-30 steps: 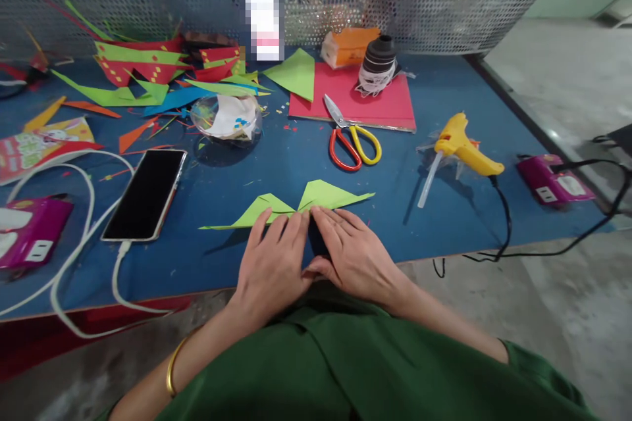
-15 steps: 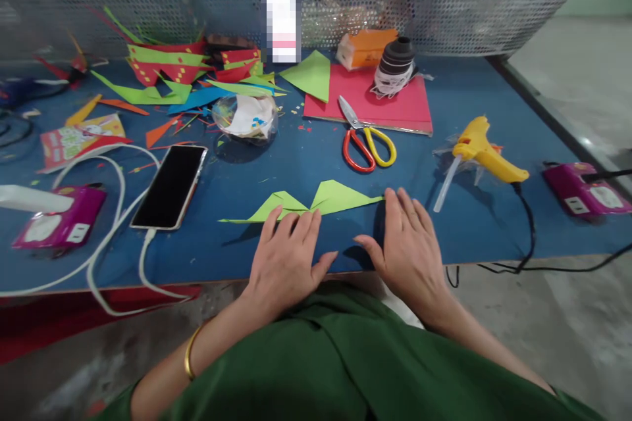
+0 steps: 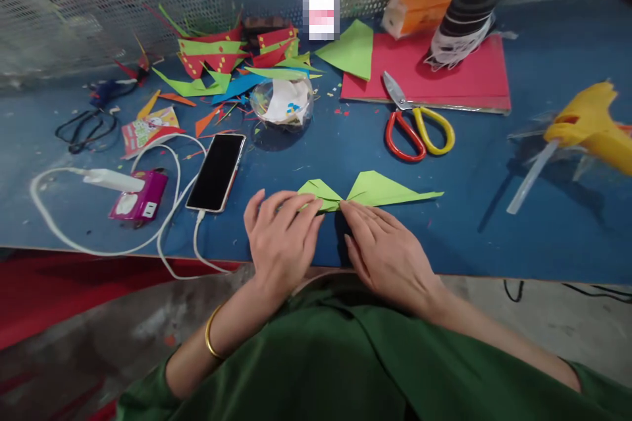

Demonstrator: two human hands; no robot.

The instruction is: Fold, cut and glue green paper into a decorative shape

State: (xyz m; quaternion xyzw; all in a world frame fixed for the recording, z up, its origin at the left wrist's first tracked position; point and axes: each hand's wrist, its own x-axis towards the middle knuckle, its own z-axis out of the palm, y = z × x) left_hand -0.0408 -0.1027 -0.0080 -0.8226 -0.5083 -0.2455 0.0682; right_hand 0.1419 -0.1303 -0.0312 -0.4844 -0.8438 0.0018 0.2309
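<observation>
A folded light green paper piece (image 3: 382, 189) with two peaks lies near the front edge of the blue table. My left hand (image 3: 282, 237) rests on its left part, fingers slightly spread and covering the left tip. On the right, my right hand (image 3: 390, 247) lies flat, its fingertips touching the paper's lower edge near the middle dip. The fingers of my right hand are stretched out close together. Neither hand grips anything. Red and yellow handled scissors (image 3: 409, 122) lie beyond the paper.
A phone (image 3: 216, 172) on a white cable lies left, near a purple socket block (image 3: 143, 196). Further back are a clear bowl (image 3: 284, 102), paper crafts (image 3: 212, 56) and a red pad (image 3: 474, 82). A yellow glue gun (image 3: 587, 122) lies right.
The view has shifted, so objects appear displaced. My right hand has moved left from the paper's right tip to its middle. My left hand has slid over the left part.
</observation>
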